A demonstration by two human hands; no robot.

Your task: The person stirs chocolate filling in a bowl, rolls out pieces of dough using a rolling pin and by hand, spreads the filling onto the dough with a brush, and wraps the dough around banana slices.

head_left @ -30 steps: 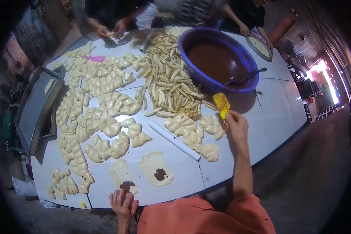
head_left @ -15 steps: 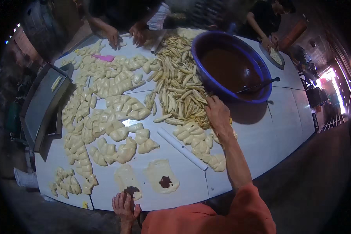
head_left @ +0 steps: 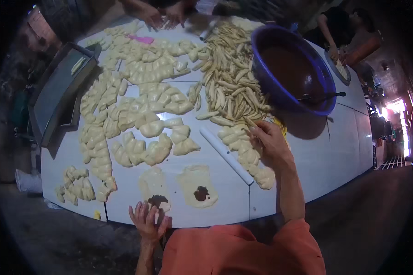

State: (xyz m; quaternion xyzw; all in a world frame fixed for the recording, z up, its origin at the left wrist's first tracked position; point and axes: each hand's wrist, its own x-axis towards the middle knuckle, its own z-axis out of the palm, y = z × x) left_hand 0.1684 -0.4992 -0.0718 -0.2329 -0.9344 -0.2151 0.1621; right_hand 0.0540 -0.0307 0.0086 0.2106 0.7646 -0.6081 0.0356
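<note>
From up here I see my left hand at the near edge of the white tabletop, fingers spread open and holding nothing, its fingertips touching the near end of a flat pale dough sheet with a dark brown dab of filling. A second flat dough sheet with its own dark dab lies just beside it to the right, untouched. My right hand reaches out over the table with fingers drawn together around a slim pale dough stick at the near end of the big heap of pale finger-shaped dough sticks; whether it truly grips the piece I cannot tell. A yellow object peeks out behind that hand, mostly hidden. A white rolling rod lies slanted between my two hands. A large blue plastic basin of brown filling stands just beyond the right hand, a dark spoon resting in it. Folded crescent-shaped pastries cover the left half of the table, beside a grey metal tray. Other people's hands work at the far edge.
</note>
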